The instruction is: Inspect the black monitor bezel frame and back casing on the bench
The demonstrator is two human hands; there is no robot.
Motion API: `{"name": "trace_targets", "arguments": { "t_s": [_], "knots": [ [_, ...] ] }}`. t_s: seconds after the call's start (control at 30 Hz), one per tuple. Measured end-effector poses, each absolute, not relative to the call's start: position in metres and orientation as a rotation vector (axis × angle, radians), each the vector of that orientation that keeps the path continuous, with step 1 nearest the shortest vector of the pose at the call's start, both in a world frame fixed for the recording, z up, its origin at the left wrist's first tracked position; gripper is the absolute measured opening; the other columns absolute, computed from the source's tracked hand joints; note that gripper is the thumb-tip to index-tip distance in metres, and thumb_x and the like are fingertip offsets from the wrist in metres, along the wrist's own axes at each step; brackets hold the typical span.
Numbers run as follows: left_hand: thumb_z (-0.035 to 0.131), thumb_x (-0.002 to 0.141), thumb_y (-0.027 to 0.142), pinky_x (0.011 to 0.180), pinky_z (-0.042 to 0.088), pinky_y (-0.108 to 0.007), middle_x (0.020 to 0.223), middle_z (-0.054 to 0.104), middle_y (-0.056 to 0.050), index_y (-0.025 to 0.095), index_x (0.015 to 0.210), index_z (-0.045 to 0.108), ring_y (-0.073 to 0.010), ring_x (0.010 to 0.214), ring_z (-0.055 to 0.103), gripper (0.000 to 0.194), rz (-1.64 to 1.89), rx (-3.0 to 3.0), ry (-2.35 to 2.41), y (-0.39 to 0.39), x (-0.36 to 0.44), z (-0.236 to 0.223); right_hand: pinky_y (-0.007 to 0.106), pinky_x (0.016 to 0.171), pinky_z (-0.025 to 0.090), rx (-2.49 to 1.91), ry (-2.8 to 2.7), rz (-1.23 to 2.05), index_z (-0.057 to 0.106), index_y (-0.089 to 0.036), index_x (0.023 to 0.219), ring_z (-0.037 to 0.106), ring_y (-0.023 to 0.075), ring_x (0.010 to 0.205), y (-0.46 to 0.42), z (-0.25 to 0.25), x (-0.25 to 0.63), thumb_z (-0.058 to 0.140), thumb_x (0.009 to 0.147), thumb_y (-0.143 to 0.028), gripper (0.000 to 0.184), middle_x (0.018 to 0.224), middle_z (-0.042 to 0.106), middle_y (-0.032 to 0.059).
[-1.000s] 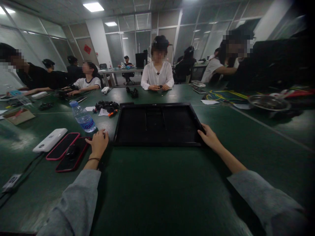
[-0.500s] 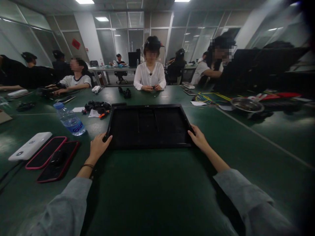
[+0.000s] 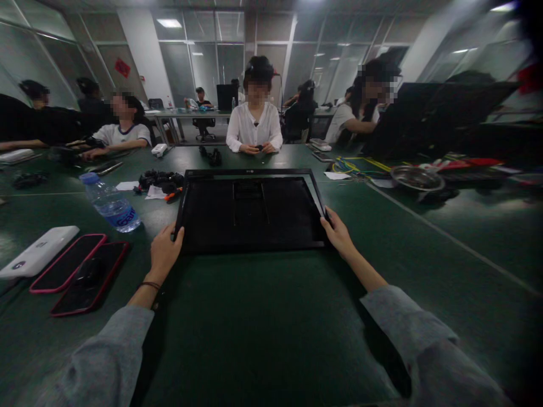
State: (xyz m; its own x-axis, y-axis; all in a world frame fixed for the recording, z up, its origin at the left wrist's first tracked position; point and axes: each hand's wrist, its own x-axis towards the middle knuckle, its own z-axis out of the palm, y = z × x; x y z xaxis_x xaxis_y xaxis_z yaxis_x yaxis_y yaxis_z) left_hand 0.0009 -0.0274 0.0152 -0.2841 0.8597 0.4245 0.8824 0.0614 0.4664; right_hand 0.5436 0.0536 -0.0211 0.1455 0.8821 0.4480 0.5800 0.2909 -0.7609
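You face a run of tall, pale-framed glass partitions point(image 3: 229, 62) in dim light.

Spread before you is a wide, glossy, dark green tabletop point(image 3: 271, 328); beyond it, a long grey desk point(image 3: 178, 115) stands on the pale floor point(image 3: 189, 135), with a black wheeled office chair point(image 3: 203, 122) showing below its edge. To your left rises a flat white column point(image 3: 138, 48), and a red diamond-shaped decoration point(image 3: 123, 67) hangs on the panel just beside it. Another pale column point(image 3: 436, 42) slants across your right. Above you glows a rectangular white ceiling light point(image 3: 168, 23), and small white glints point(image 3: 197, 53) show in the glass.
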Motion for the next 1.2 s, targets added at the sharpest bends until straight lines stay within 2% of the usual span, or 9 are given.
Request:
{"name": "trace_targets", "arguments": {
  "t_s": [0.17,0.37,0.57,0.73,0.8,0.93,1.03,1.1,1.2],
  "knots": [
    [0.044,0.096,0.048,0.096,0.05,-0.037,0.128,0.069,-0.013,0.017,0.126,0.068,-0.0256,0.103,0.067,0.049,-1.027,-1.933,-2.306,-0.021,-0.002,0.012,0.055,0.121,0.035,-1.382,-1.57,0.359,0.055,-0.022,0.145,0.053,0.0313,0.137,0.057,-0.026,0.547,0.053,0.09,-0.064,0.069,0.148,0.056,0.0105],
    [0.045,0.096,0.044,0.097,0.049,-0.04,0.128,0.069,-0.016,0.012,0.133,0.066,-0.028,0.105,0.067,0.053,-0.974,-1.952,-2.3,-0.021,0.0,0.014,0.054,0.117,0.042,-1.391,-1.515,0.402,0.057,-0.026,0.144,0.06,0.0297,0.13,0.058,-0.023,0.547,0.057,0.091,-0.056,0.061,0.144,0.061,0.0061],
    [0.048,0.096,0.048,0.093,0.051,-0.039,0.12,0.074,-0.012,0.019,0.137,0.065,-0.0263,0.098,0.069,0.053,-1.064,-1.887,-2.347,-0.028,0.007,0.023,0.054,0.114,0.045,-1.455,-1.444,0.377,0.056,-0.021,0.147,0.063,0.031,0.125,0.052,-0.017,0.541,0.062,0.088,-0.053,0.067,0.14,0.063,0.0099],
    [0.049,0.096,0.047,0.092,0.051,-0.04,0.119,0.074,-0.012,0.021,0.138,0.065,-0.0278,0.099,0.07,0.052,-1.106,-1.865,-2.42,-0.027,0.004,0.022,0.049,0.115,0.043,-1.402,-1.427,0.339,0.068,-0.019,0.131,0.063,0.0289,0.126,0.049,-0.012,0.536,0.054,0.093,-0.052,0.053,0.136,0.066,0.0103],
    [0.05,0.095,0.045,0.093,0.051,-0.041,0.12,0.074,-0.013,0.02,0.138,0.065,-0.0289,0.101,0.07,0.052,-1.105,-1.867,-2.439,-0.024,0.001,0.02,0.051,0.114,0.044,-1.42,-1.421,0.34,0.07,-0.02,0.126,0.063,0.0294,0.125,0.051,-0.013,0.538,0.051,0.094,-0.053,0.05,0.132,0.068,0.0106],
    [0.051,0.095,0.041,0.096,0.051,-0.041,0.119,0.074,-0.015,0.015,0.137,0.063,-0.0292,0.105,0.069,0.052,-1.111,-1.877,-2.43,-0.021,-0.001,0.016,0.056,0.103,0.052,-1.479,-1.368,0.527,0.066,-0.02,0.123,0.07,0.032,0.11,0.055,-0.023,0.548,0.066,0.083,-0.054,0.053,0.115,0.074,0.013],
    [0.05,0.095,0.04,0.096,0.051,-0.041,0.12,0.073,-0.016,0.014,0.137,0.063,-0.0291,0.106,0.069,0.051,-1.124,-1.894,-2.422,-0.022,0.0,0.016,0.053,0.105,0.052,-1.357,-1.403,0.686,0.06,-0.021,0.123,0.068,0.0306,0.116,0.055,-0.029,0.552,0.075,0.073,-0.045,0.057,0.122,0.072,0.0131],
    [0.05,0.096,0.041,0.095,0.051,-0.04,0.121,0.073,-0.016,0.014,0.137,0.063,-0.0286,0.106,0.069,0.051,-1.121,-1.895,-2.426,-0.023,0.0,0.017,0.053,0.109,0.049,-1.33,-1.437,0.677,0.058,-0.022,0.124,0.066,0.0303,0.121,0.052,-0.029,0.552,0.074,0.075,-0.044,0.056,0.127,0.069,0.0132],
    [0.05,0.096,0.043,0.094,0.051,-0.039,0.121,0.073,-0.014,0.017,0.138,0.063,-0.0273,0.102,0.07,0.052,-1.12,-1.893,-2.439,-0.023,0.001,0.018,0.055,0.108,0.049,-1.367,-1.44,0.608,0.059,-0.022,0.128,0.066,0.0316,0.12,0.046,-0.023,0.547,0.069,0.08,-0.05,0.056,0.122,0.071,0.0124]
  ]
}}
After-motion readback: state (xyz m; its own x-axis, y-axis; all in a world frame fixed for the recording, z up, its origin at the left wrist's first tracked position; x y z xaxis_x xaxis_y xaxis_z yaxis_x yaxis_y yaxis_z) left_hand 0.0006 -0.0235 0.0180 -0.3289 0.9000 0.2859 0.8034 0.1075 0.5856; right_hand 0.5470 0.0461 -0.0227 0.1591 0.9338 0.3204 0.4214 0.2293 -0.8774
